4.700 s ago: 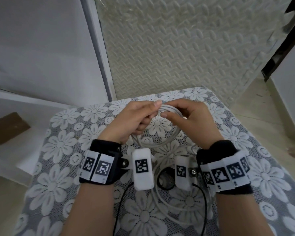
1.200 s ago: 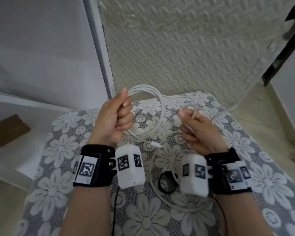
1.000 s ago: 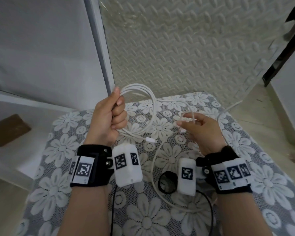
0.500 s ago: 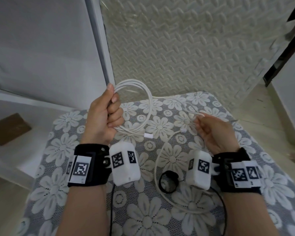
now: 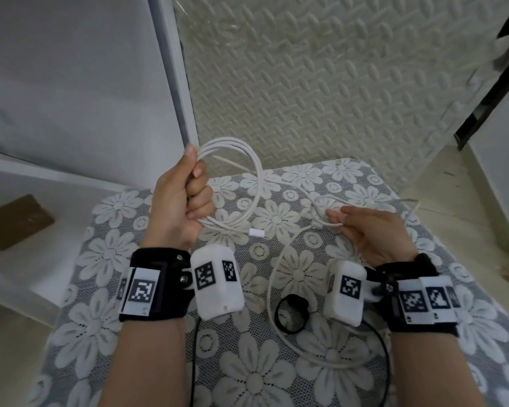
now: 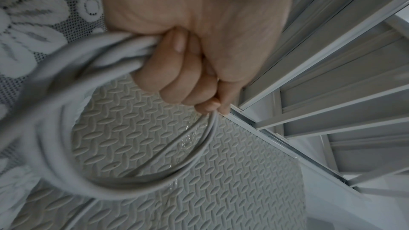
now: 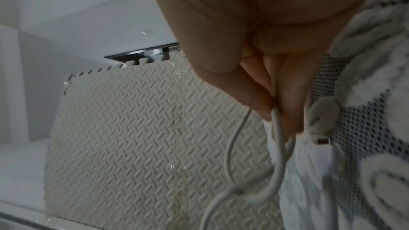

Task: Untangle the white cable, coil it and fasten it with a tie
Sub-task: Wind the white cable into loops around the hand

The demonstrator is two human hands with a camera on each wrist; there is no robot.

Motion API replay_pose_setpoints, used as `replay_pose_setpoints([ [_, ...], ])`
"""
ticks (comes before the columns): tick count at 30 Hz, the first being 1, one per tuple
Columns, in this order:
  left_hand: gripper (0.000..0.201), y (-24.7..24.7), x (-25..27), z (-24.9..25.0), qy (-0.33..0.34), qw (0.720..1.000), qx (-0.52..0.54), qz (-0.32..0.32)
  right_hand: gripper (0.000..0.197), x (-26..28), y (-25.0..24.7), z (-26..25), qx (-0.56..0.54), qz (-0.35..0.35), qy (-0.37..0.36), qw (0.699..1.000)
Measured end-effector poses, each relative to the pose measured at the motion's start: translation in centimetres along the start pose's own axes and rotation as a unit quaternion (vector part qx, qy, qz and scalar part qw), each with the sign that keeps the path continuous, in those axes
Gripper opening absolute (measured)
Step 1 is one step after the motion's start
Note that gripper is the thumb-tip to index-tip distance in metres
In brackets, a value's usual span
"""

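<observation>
My left hand point(image 5: 185, 198) is a fist round several loops of the white cable point(image 5: 254, 171), held upright above the flowered cloth; the left wrist view shows the fingers point(image 6: 177, 74) wrapped round the bundle point(image 6: 57, 128). One white plug point(image 5: 256, 232) hangs just below the coil. To the right, my right hand point(image 5: 365, 227) pinches the loose strand point(image 5: 323, 221) between thumb and fingertips point(image 7: 263, 104). From there the cable runs down in a wide slack curve point(image 5: 272, 292) over the cloth. A black tie ring point(image 5: 291, 317) lies on the cloth between my wrists.
The work surface is a grey cloth with white flowers point(image 5: 262, 377). Behind it stands a cream embossed foam mat point(image 5: 321, 92) and a white door frame point(image 5: 174, 83). A brown block point(image 5: 15, 221) lies on the white ledge at left. A second plug point(image 7: 323, 142) lies near my right fingertips.
My left hand has lifted the coil up and left. My right hand has slid rightwards and down along the loose strand, drawing it out.
</observation>
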State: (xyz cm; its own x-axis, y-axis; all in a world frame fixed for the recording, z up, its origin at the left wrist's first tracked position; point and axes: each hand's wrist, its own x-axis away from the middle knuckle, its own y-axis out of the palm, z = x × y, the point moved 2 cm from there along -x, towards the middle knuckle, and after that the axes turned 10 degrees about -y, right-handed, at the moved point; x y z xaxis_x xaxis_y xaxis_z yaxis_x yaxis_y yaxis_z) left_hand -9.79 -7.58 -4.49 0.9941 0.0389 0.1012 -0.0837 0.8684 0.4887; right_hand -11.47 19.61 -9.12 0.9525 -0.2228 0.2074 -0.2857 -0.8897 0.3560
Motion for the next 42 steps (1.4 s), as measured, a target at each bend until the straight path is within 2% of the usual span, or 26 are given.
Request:
replay_pose_setpoints([
  [6,0.040,-0.8,0.0,0.3,0.008,0.997,0.055,0.062,0.028,0.6,-0.2,-1.2,-0.003,-0.031,0.021,0.999],
  [11,0.040,-0.9,-0.1,0.2,0.010,0.995,0.055,0.084,0.020,1.1,-0.2,-1.5,0.028,-0.082,0.064,0.994],
  [15,0.040,-1.4,-0.1,0.3,0.003,0.996,0.035,0.084,0.017,1.1,-0.2,-1.7,-0.102,-0.091,0.105,0.985],
  [17,0.040,-1.8,-0.1,0.4,-0.003,0.997,0.030,0.076,0.010,0.5,-0.7,-1.9,-0.121,-0.061,0.074,0.988],
  [19,0.040,-1.7,-0.1,0.4,-0.017,0.998,0.026,0.052,0.014,0.2,-0.8,-1.7,-0.091,-0.045,0.011,0.995],
  [22,0.040,-0.8,-0.1,0.1,-0.028,1.000,0.006,0.012,0.016,0.9,0.6,-1.3,-0.046,-0.087,-0.080,0.992],
  [25,0.038,0.5,0.0,-0.4,-0.045,0.998,-0.007,-0.036,0.016,1.9,2.7,-1.2,-0.032,-0.156,-0.157,0.975],
  [27,0.036,1.3,0.1,-0.6,-0.060,0.996,-0.008,-0.068,0.019,2.3,3.7,-1.1,0.032,-0.176,-0.223,0.958],
  [30,0.034,2.0,0.2,-0.9,-0.069,0.992,-0.019,-0.104,0.024,2.7,4.9,-0.4,0.162,-0.153,-0.295,0.929],
  [33,0.034,2.3,0.4,-0.9,-0.078,0.990,-0.024,-0.115,0.033,3.0,5.1,-0.4,0.179,-0.130,-0.352,0.910],
  [35,0.034,2.4,0.5,-0.8,-0.080,0.989,-0.032,-0.123,0.037,2.8,5.0,-0.4,0.224,-0.165,-0.361,0.890],
  [37,0.035,2.6,0.6,-0.8,-0.079,0.988,-0.041,-0.129,0.037,2.5,5.0,-0.1,0.246,-0.199,-0.316,0.894],
  [39,0.035,2.7,0.6,-0.8,-0.081,0.987,-0.046,-0.132,0.030,2.3,4.8,-0.2,0.227,-0.196,-0.281,0.912],
  [42,0.036,2.7,0.6,-0.9,-0.084,0.987,-0.053,-0.127,0.011,2.3,3.9,-1.1,0.244,-0.171,-0.298,0.907],
])
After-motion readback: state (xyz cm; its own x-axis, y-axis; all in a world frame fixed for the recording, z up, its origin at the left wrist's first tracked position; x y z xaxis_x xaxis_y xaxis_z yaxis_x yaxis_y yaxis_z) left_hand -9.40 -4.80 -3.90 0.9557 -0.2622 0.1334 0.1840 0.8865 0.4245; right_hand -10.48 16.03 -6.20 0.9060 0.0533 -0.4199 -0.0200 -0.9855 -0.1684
